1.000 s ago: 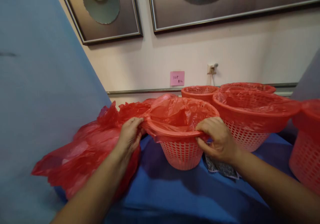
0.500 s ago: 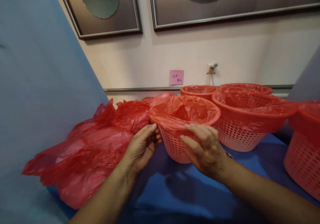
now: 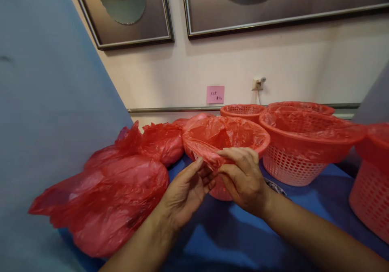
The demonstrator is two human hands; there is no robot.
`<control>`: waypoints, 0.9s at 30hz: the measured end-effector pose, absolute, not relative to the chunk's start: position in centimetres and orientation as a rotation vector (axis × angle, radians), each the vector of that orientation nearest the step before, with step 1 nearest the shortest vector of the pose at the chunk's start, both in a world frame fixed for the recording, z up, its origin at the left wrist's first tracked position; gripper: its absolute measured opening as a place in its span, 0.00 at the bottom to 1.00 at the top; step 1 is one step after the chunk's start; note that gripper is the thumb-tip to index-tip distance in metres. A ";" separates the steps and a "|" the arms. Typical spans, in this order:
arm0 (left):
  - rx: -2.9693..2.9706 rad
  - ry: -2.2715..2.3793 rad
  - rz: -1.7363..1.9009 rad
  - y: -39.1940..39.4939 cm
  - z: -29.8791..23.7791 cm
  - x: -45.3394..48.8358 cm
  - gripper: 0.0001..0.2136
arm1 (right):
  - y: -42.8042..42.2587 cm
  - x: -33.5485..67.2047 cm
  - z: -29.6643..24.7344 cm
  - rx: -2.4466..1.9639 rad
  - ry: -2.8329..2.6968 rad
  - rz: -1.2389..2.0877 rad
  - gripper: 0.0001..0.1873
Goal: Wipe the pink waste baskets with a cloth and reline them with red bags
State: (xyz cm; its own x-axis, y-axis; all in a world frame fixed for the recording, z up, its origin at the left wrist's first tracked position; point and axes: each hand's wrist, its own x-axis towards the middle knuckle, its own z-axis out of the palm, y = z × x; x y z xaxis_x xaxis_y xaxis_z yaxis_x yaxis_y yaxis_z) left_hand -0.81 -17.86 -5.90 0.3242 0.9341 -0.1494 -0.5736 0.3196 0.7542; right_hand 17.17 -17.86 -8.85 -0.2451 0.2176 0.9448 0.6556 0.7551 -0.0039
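Hands meet at the front of a red basket [image 3: 219,192] on a blue cloth [image 3: 273,227]. A second ago they were spread to opposite sides of the rim, and half a second ago they hung open just below it. Now the left hand [image 3: 185,189] and right hand [image 3: 243,178] are almost touching each other. Both are pinched on one loose fold of the bag [image 3: 223,136] that lines the basket, right at its near edge. By the look of it, the work has passed from stretching the film around the rim to gathering the slack in front.

The basket stands at centre, close to the person, and its mesh shows only below the fingers. Inside it is nothing but the crumpled bag, whose mouth is turned out over the rim. Just to the right, a wider basket [image 3: 291,164] is lined the same way, and nothing else can be seen in it. A small basket [image 3: 241,110] behind shows bare mesh along its top. A basket at the right edge [image 3: 369,199] carries red film over its top. Spare bags [image 3: 115,191] lie heaped to the left, touching the lined basket's far side.
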 end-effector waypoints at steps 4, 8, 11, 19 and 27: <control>0.550 0.649 1.242 -17.3 -4.8 -0.9 0.05 | -17.5 17.5 -8.8 -0.695 -1.886 -0.449 0.05; 0.462 0.622 1.345 -16.8 -3.9 -1.3 0.07 | -17.3 17.5 -8.6 -0.715 -1.930 -0.443 0.05; 0.462 0.599 1.369 -16.4 -3.4 -1.5 0.08 | -17.5 17.3 -8.5 -0.747 -1.942 -0.441 0.05; 0.724 0.590 1.578 -13.5 -2.8 -2.6 0.10 | -17.4 17.3 -8.7 -0.804 -1.885 -0.429 0.19; 0.603 0.678 1.559 -13.4 -7.7 -2.5 0.14 | -15.7 20.0 -8.9 -0.824 -1.915 -0.432 0.22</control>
State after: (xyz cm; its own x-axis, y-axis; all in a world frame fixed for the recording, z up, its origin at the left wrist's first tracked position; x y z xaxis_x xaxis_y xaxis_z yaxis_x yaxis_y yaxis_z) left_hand -2.50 -13.44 -7.68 -0.0931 0.9956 -0.0103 -0.6862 -0.0567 0.7252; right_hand 20.05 -15.72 -8.88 -0.3009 0.3606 0.8828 0.7047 0.7078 -0.0489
